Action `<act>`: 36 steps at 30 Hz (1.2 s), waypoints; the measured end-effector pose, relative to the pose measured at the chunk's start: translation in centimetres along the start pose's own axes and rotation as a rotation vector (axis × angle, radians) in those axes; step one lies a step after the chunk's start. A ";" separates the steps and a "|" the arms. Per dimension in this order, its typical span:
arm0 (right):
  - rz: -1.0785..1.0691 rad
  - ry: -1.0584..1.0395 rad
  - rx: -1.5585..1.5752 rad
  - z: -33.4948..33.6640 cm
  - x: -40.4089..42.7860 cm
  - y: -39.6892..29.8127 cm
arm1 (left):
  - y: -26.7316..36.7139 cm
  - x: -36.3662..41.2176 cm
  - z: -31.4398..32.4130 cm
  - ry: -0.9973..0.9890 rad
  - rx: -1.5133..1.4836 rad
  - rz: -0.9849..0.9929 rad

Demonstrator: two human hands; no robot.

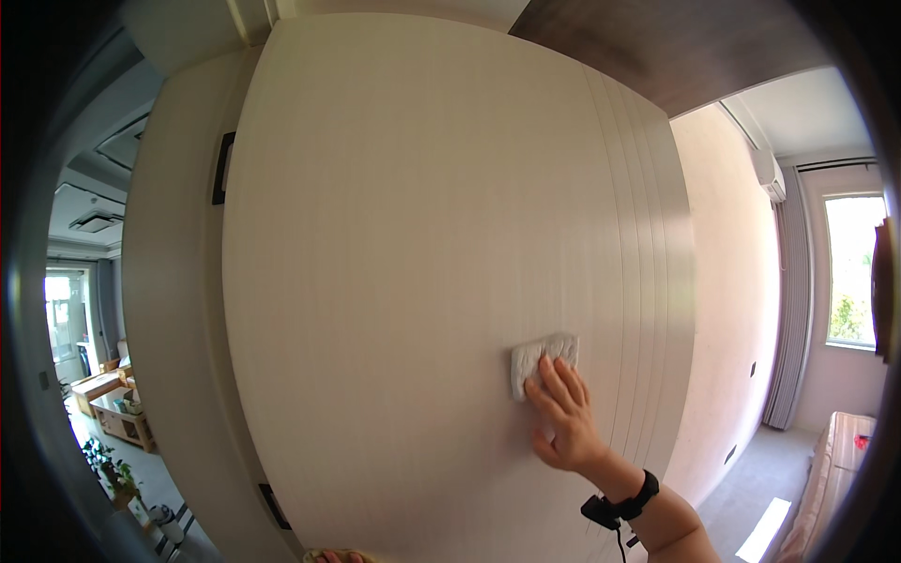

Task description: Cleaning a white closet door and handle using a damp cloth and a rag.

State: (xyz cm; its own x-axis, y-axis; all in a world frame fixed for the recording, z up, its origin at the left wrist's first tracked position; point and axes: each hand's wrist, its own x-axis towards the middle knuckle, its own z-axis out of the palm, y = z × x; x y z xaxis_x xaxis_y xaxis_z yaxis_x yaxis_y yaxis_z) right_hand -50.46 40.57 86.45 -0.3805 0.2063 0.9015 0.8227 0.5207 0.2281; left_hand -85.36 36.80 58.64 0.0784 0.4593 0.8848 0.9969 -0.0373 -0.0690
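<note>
A light wood-grain door panel point(422, 246) with vertical grooves near its right side fills the middle of the view. My right hand point(559, 415) presses a folded pale cloth point(524, 362) flat against the door, left of the grooves. A black band with a small cabled device point(600, 511) is on my right wrist. At the bottom edge, the fingertips of my left hand point(339, 558) rest on a yellowish cloth point(362, 554); the rest of that hand is out of view.
Black hinges point(274, 507) sit along the door's left edge beside the frame point(176, 281). A room with a wooden table point(123, 419) and potted plants point(112, 468) lies left. On the right are a pale wall point(725, 281), a grey curtain point(794, 302) and a bed point(834, 478).
</note>
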 end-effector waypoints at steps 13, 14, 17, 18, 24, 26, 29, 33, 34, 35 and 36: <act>-0.039 -0.138 -0.088 -0.8 0.9 -1.4 | -0.1 1.1 0.5 0.085 0.053 0.033; -0.073 -0.103 -0.114 -1.4 2.9 -0.9 | -0.1 1.1 0.4 0.088 0.052 0.031; -0.150 0.006 -0.195 -2.6 8.9 0.3 | -0.2 0.7 0.6 0.029 0.121 0.024; -0.153 0.014 -0.205 -3.1 10.7 0.8 | -0.1 0.6 0.8 -0.020 0.130 0.016; -0.229 0.256 -0.338 -4.2 22.2 2.9 | 0.1 1.2 0.1 0.015 -0.045 -0.005; -0.169 0.297 -0.377 -4.6 25.6 3.8 | 0.0 0.4 1.0 -0.050 -0.047 -0.002; -0.080 0.298 -0.409 -5.5 31.1 4.3 | 0.3 0.2 0.7 -0.060 -0.142 -0.041; -0.010 0.198 -0.453 -7.9 37.5 5.5 | 0.6 1.3 -0.9 -0.014 -0.211 -0.057; -0.042 0.198 -0.507 -7.7 39.2 7.2 | 0.6 1.2 -0.7 -0.010 -0.166 -0.045; -0.064 0.198 -0.580 -8.2 40.7 9.4 | 0.7 1.2 -0.3 -0.002 -0.133 -0.017; -0.084 0.201 -0.623 -8.3 41.5 8.6 | 0.6 0.8 0.0 0.003 -0.129 -0.030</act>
State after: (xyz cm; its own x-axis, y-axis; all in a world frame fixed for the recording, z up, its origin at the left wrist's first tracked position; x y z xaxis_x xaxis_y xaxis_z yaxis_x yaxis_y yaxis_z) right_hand -55.66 46.74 128.92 -0.4174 -0.0043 0.9087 0.9071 -0.0611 0.4164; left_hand -84.65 37.12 59.33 0.0480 0.4592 0.8870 0.9904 -0.1371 0.0174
